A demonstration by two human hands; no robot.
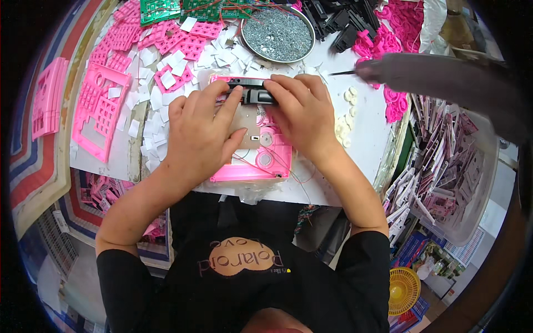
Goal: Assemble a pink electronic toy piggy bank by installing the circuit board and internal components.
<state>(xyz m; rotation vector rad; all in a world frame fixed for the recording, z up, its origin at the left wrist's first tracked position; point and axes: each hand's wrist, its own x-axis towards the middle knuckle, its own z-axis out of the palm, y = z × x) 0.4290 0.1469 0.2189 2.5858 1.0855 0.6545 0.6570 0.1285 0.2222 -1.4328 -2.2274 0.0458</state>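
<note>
A pink plastic casing (281,161) lies on the white table before me, with a grey-brown board, round pale parts and thin wires inside it. Across its far end sits a long black plastic part (259,96). My left hand (201,132) reaches over the casing's left side, its index and middle fingers pressed on the left end of the black part and its thumb over the board. My right hand (304,114) has its fingers bent over the right end of the same part; its thumb is mostly hidden.
A dark powered screwdriver (383,69) hangs at the right, tip pointing left. Behind the casing stands a round tray of screws (277,34). Green circuit boards (202,10), pink button frames (101,102) and black parts (344,25) surround it. A clear bin (463,222) stands right.
</note>
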